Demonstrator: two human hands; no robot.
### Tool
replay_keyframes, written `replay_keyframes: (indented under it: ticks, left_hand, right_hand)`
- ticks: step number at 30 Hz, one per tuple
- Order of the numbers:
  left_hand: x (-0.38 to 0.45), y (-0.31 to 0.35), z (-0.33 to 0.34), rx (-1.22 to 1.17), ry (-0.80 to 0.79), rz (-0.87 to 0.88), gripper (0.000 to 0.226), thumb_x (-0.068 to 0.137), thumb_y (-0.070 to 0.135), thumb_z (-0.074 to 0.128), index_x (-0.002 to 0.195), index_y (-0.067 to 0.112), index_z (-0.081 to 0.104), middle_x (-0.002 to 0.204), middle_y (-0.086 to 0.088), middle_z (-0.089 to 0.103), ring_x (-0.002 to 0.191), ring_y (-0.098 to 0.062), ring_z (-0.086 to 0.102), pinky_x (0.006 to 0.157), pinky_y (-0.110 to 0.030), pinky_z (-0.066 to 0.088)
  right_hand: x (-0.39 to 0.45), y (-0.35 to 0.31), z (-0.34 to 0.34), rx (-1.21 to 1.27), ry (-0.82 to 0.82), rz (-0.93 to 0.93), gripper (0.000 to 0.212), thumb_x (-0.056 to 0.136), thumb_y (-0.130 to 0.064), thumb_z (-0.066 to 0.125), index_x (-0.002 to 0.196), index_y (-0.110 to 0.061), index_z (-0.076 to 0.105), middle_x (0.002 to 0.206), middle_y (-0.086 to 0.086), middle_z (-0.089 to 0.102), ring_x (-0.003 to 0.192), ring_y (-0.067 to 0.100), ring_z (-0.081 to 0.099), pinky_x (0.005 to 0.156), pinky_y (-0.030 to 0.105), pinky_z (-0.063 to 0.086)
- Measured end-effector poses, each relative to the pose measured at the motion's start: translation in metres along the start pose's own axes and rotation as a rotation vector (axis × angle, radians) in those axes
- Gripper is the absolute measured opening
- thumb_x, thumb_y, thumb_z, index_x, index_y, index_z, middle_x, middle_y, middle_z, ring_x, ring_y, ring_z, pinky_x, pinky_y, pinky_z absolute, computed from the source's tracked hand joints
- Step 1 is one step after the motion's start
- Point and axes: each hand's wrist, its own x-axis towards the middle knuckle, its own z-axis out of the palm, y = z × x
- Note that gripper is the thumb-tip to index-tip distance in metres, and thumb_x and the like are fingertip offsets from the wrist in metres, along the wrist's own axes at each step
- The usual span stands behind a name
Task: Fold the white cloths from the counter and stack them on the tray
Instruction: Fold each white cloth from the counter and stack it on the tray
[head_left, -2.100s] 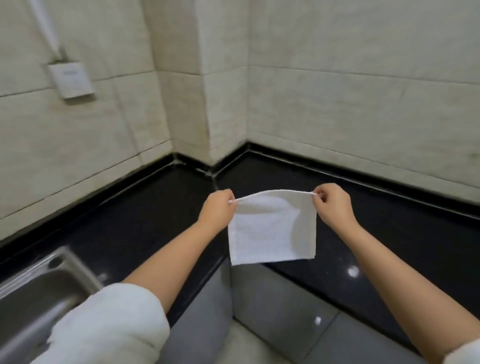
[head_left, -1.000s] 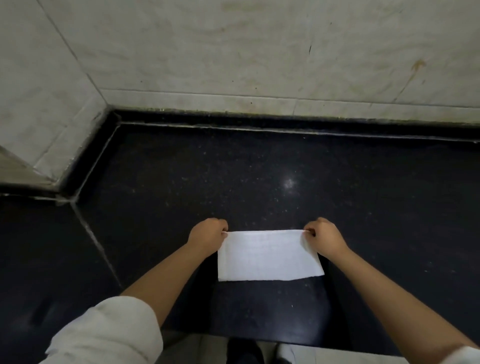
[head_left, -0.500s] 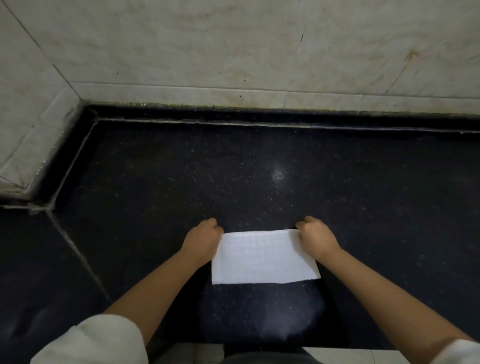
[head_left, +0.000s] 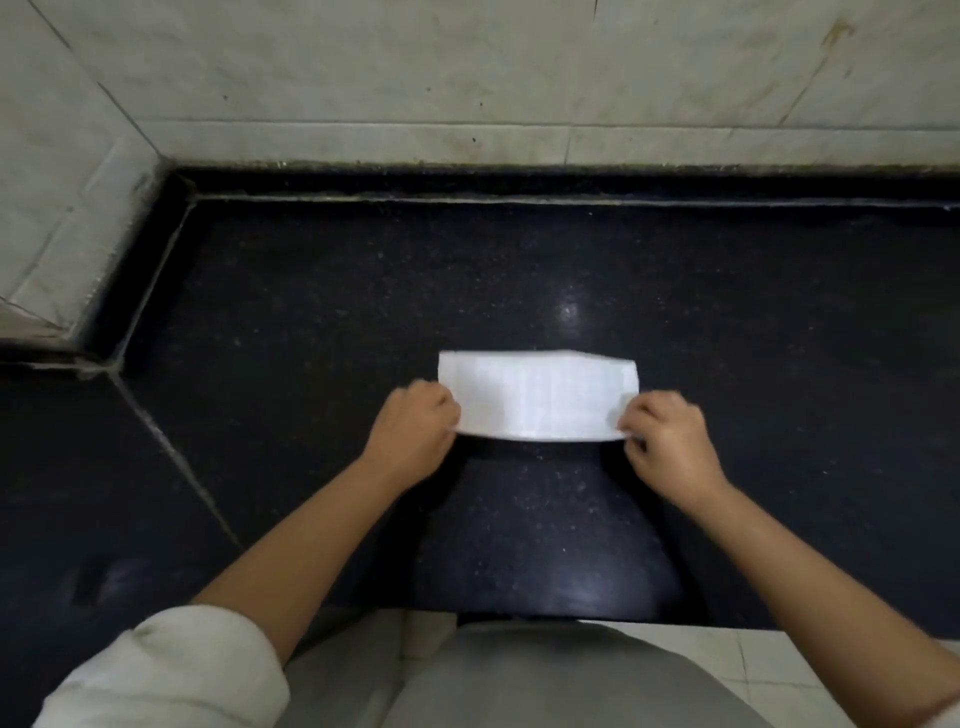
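A white cloth (head_left: 537, 392), folded into a narrow rectangle, lies on the black counter (head_left: 322, 322) in front of me. My left hand (head_left: 413, 434) pinches its near left corner with curled fingers. My right hand (head_left: 667, 441) pinches its near right corner. The near edge between my hands is lifted slightly off the counter, while the far edge lies flat. No tray is in view.
A tiled wall (head_left: 467, 78) runs along the back of the counter and turns a corner at the left (head_left: 57, 208). A seam (head_left: 171, 457) crosses the counter on the left. The counter's front edge (head_left: 519, 616) is close to my body.
The cloth went from hanging in the air to lying on the counter. My hands have moved from its far corners to its near corners, and the near edge is now raised.
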Motion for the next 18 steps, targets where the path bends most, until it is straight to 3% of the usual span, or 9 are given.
replay_keyframes:
  ticks: [2,4,6,9,11,12,14,16,18]
  left_hand:
    - [-0.009,0.012,0.026,0.075,-0.153,0.079,0.020,0.056,0.031,0.076,0.052,0.015,0.063,0.061,0.000,0.063,0.053,-0.020,0.062,0.048,-0.025,0.049]
    - [-0.012,0.020,0.042,0.061,-0.234,0.074,0.036,0.045,0.049,0.086,0.050,0.020,0.064,0.059,0.007,0.062,0.054,-0.012,0.061,0.052,-0.023,0.050]
    - [-0.010,0.023,0.045,0.067,-0.145,0.057,0.036,0.057,0.053,0.077,0.050,0.020,0.064,0.060,0.008,0.061,0.055,-0.011,0.060,0.055,-0.023,0.050]
    - [0.004,0.029,0.042,-0.038,-0.027,-0.035,0.036,0.078,0.039,0.048,0.062,0.013,0.068,0.071,0.000,0.067,0.064,-0.018,0.066,0.060,-0.026,0.053]
    - [0.015,0.034,0.041,-0.055,-0.008,-0.155,0.042,0.083,0.035,0.041,0.089,0.007,0.072,0.100,-0.011,0.070,0.091,-0.027,0.069,0.077,-0.033,0.056]
    - [0.020,0.039,0.043,-0.089,-0.035,-0.230,0.046,0.088,0.035,0.040,0.111,0.003,0.064,0.123,-0.017,0.061,0.115,-0.031,0.058,0.095,-0.038,0.048]
    - [0.023,0.045,0.049,-0.110,-0.203,-0.345,0.060,0.097,0.040,0.032,0.144,0.003,0.025,0.155,-0.016,0.017,0.145,-0.029,0.013,0.118,-0.039,0.011]
    - [0.022,0.046,0.059,-0.087,-0.304,-0.413,0.070,0.096,0.051,0.016,0.148,0.008,0.000,0.158,-0.011,-0.006,0.146,-0.024,-0.009,0.117,-0.037,-0.007]
    - [0.021,0.047,0.067,-0.063,-0.302,-0.436,0.084,0.081,0.060,-0.008,0.148,0.009,-0.005,0.157,-0.010,-0.009,0.145,-0.024,-0.012,0.115,-0.037,-0.012]
  right_hand:
    - [-0.024,0.002,0.022,-0.037,-0.173,0.043,0.025,0.051,-0.020,0.085,0.069,-0.011,0.069,0.086,0.013,0.069,0.076,0.036,0.067,0.064,0.045,0.052]
    - [-0.038,0.004,0.030,-0.054,-0.193,0.075,0.032,0.065,-0.042,0.071,0.079,-0.013,0.070,0.097,0.013,0.068,0.088,0.034,0.067,0.075,0.051,0.051]
    - [-0.041,0.002,0.028,-0.006,-0.132,0.137,0.044,0.075,-0.047,0.049,0.086,-0.010,0.070,0.100,0.014,0.067,0.093,0.034,0.065,0.079,0.051,0.050]
    - [-0.035,-0.008,0.020,0.053,-0.033,0.394,0.044,0.084,-0.043,0.055,0.102,-0.004,0.066,0.108,0.017,0.064,0.104,0.038,0.056,0.082,0.047,0.046]
    - [-0.028,-0.016,0.018,0.054,-0.101,0.579,0.047,0.088,-0.043,0.052,0.113,-0.004,0.059,0.117,0.016,0.058,0.112,0.034,0.047,0.088,0.044,0.039]
    - [-0.026,-0.019,0.020,0.019,-0.135,0.625,0.048,0.090,-0.045,0.048,0.113,-0.004,0.057,0.118,0.014,0.056,0.112,0.032,0.044,0.089,0.042,0.038]
    - [-0.023,-0.026,0.024,-0.053,-0.203,0.673,0.047,0.091,-0.046,0.045,0.111,-0.004,0.054,0.118,0.014,0.054,0.112,0.030,0.044,0.090,0.039,0.036]
    - [-0.020,-0.033,0.030,-0.080,-0.245,0.719,0.045,0.092,-0.043,0.043,0.114,-0.004,0.052,0.121,0.014,0.053,0.114,0.029,0.043,0.092,0.038,0.036]
    - [-0.017,-0.037,0.033,-0.046,-0.254,0.766,0.042,0.093,-0.039,0.042,0.116,-0.005,0.051,0.123,0.013,0.052,0.116,0.029,0.043,0.094,0.038,0.034]
